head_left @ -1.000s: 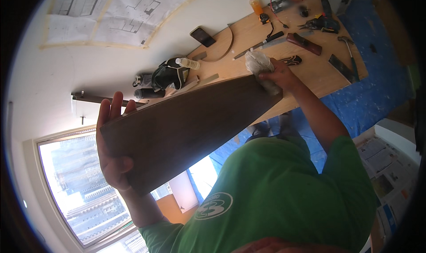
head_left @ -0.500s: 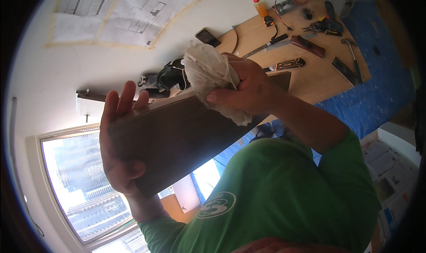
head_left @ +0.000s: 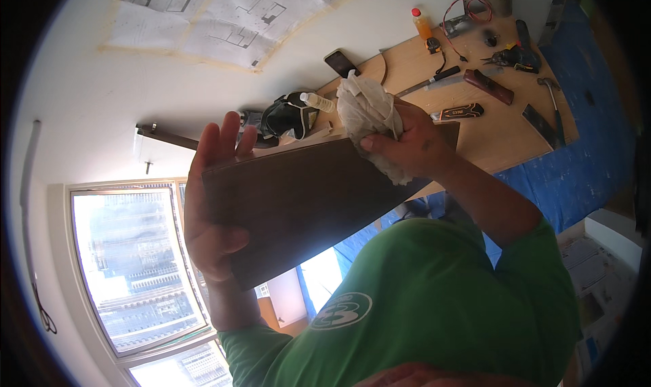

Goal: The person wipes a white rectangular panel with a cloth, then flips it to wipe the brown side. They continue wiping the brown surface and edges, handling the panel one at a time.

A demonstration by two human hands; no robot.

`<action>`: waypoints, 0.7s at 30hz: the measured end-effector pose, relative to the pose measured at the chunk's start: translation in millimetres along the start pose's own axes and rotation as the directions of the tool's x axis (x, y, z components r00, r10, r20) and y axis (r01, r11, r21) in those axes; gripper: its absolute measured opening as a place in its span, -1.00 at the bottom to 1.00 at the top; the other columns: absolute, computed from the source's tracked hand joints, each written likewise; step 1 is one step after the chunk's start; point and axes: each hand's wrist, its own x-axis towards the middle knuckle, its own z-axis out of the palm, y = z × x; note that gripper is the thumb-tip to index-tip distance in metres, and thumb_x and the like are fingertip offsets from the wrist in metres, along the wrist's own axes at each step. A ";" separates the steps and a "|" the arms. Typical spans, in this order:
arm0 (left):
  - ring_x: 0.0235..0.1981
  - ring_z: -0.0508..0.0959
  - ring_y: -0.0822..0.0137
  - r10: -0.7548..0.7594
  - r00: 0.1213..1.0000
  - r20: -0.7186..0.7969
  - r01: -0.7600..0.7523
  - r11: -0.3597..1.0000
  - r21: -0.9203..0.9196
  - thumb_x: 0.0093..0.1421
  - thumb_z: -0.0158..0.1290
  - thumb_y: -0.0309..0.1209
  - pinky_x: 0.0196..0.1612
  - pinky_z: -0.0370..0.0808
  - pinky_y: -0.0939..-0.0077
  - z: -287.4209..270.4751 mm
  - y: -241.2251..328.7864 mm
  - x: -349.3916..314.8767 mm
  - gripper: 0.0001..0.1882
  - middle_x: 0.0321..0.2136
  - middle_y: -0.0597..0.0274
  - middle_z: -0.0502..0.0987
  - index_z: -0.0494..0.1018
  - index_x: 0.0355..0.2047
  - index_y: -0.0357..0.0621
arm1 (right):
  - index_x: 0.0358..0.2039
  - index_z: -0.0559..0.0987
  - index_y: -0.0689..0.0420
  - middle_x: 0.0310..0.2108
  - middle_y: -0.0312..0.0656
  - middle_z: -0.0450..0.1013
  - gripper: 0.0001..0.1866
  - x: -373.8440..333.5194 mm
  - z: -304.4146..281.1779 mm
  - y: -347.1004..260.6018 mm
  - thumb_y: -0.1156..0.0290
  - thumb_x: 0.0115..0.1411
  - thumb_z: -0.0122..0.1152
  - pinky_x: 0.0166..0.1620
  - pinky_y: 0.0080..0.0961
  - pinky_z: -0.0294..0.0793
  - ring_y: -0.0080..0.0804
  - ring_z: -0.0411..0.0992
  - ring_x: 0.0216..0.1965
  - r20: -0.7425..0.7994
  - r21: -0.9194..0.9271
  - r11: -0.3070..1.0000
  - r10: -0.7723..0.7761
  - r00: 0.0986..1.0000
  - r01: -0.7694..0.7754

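Observation:
A dark brown wooden board [head_left: 305, 200] is held up tilted in front of me. My left hand [head_left: 215, 204] grips its left end, the thumb on the near face and the fingers round the far side. Bunched in my right hand [head_left: 413, 143] is a whitish crumpled cloth [head_left: 368, 112], which lies against the board's upper edge toward its right end. The fingers behind the cloth are partly hidden. Just beyond the board stands a clear bottle with a white cap [head_left: 317, 102], next to a black bag [head_left: 288, 119].
The wooden table [head_left: 505, 132] carries a utility knife [head_left: 461, 111], a hammer [head_left: 553, 105], pliers [head_left: 502, 58], a tape measure [head_left: 432, 45], an orange drink bottle [head_left: 422, 25] and a phone [head_left: 340, 63]. Blue sheeting [head_left: 549, 190] covers the floor. A window [head_left: 139, 265] is at the left.
My right hand and the cloth have shifted right along the board's upper edge. The whole view has also moved, and the clear bottle behind the cloth now shows.

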 end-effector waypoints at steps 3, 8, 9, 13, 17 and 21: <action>0.53 0.00 -0.10 0.028 0.996 0.089 -0.030 0.999 0.018 -0.24 0.10 -0.33 0.54 -0.07 0.00 4.9 6.9 2.7 0.19 0.47 -0.30 0.02 -0.04 0.48 -0.41 | -0.11 0.61 0.20 -0.26 -0.18 0.56 -0.73 27.3 32.8 -46.0 0.49 0.16 0.35 0.00 -0.27 0.50 -0.21 0.52 -0.09 0.043 -0.143 0.925 -0.349 0.936 0.351; 0.53 -0.01 -0.05 -0.065 0.991 0.121 0.078 0.991 -0.105 -0.27 -0.09 -0.50 0.53 -0.07 0.08 23.0 22.7 -3.0 0.22 0.48 -0.20 0.04 -0.23 0.53 -0.29 | -0.19 0.59 0.20 -0.28 -0.12 0.55 -0.79 47.2 69.4 -96.7 0.49 0.15 0.32 -0.02 -0.20 0.48 -0.09 0.51 -0.14 0.064 -0.124 0.852 -0.504 0.861 0.508; 0.53 -0.02 -0.04 -0.094 0.989 0.113 0.113 0.979 -0.171 -0.27 -0.10 -0.53 0.53 -0.08 0.08 25.3 26.5 -6.3 0.24 0.47 -0.17 0.05 -0.29 0.54 -0.25 | -0.20 0.59 0.20 -0.29 -0.13 0.55 -0.80 48.2 74.0 -101.8 0.48 0.15 0.32 -0.02 -0.20 0.48 -0.08 0.50 -0.15 0.069 -0.120 0.852 -0.506 0.860 0.510; 0.48 0.12 -0.06 -0.113 0.980 0.162 0.120 0.992 -0.035 -0.21 -0.19 -0.64 0.46 0.12 0.13 27.4 40.4 -4.3 0.27 0.46 -0.18 0.04 -0.51 0.54 -0.05 | -0.21 0.57 0.19 -0.28 -0.10 0.54 -0.81 51.3 81.3 -118.8 0.48 0.16 0.31 -0.04 -0.18 0.48 -0.07 0.50 -0.15 0.038 -0.143 0.841 -0.522 0.852 0.522; 0.48 0.13 -0.06 -0.155 0.959 0.237 0.138 0.987 0.085 -0.20 -0.18 -0.67 0.44 0.17 0.18 22.7 45.6 -0.6 0.27 0.47 -0.19 0.00 -0.55 0.54 -0.03 | -0.14 0.57 0.20 -0.28 -0.09 0.54 -0.77 56.4 86.5 -126.1 0.48 0.18 0.30 -0.07 -0.21 0.51 -0.13 0.52 -0.19 0.053 -0.117 0.845 -0.520 0.853 0.522; 0.55 -0.08 -0.01 -0.073 0.963 0.260 0.014 0.975 0.223 -0.24 -0.14 -0.68 0.48 0.03 0.23 17.6 39.6 3.5 0.30 0.52 -0.19 -0.13 -0.51 0.54 -0.05 | -0.07 0.57 0.21 -0.23 -0.12 0.57 -0.73 42.1 69.8 -119.7 0.48 0.22 0.29 -0.09 -0.35 0.56 -0.36 0.56 -0.19 0.053 0.015 0.970 -0.243 0.969 0.243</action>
